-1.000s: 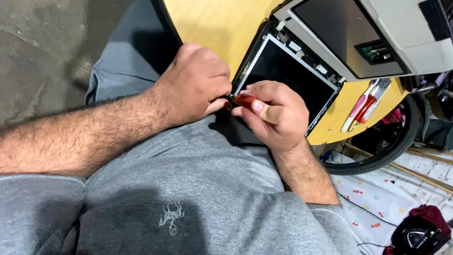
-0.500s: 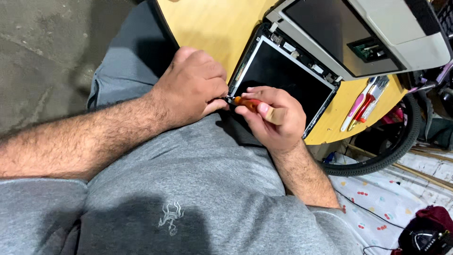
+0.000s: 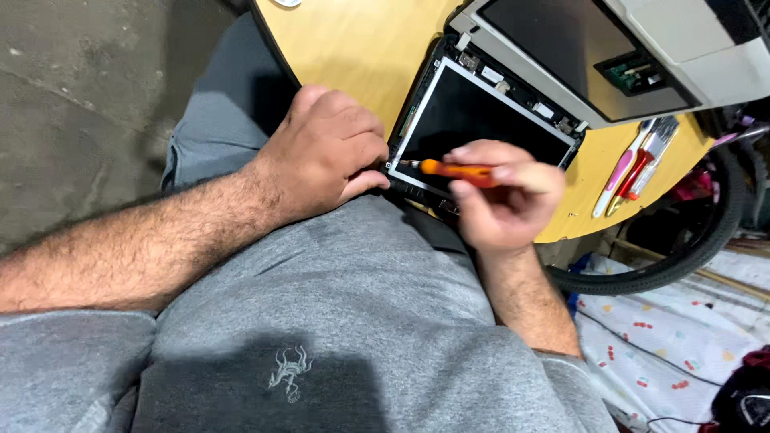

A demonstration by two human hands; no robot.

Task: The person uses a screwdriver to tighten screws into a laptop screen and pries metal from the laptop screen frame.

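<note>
Far left is bare grey concrete floor (image 3: pixel 80 104), rough and stained, running up to the curved edge of a round counter (image 3: pixel 353 40) topped in smooth pale-yellow wood. The person sits close against it in grey shorts and a soft grey shirt. Their left hand (image 3: pixel 325 152) is curled into a loose fist, knuckles up, pressing on the near corner of a dismantled laptop screen panel (image 3: pixel 473 120), a flat black glassy rectangle with a thin metal rim lying at the counter's edge. The right hand (image 3: pixel 501 196) is closed round a small orange-handled screwdriver (image 3: pixel 453 170), its tip meeting that same corner. Beyond lies the grey plastic laptop shell (image 3: pixel 642 48). Some slim pink and red tools (image 3: pixel 634 164) rest farther right, then a black rubber tyre (image 3: pixel 682 256) and patterned white cloth (image 3: pixel 658 353) below.
</note>
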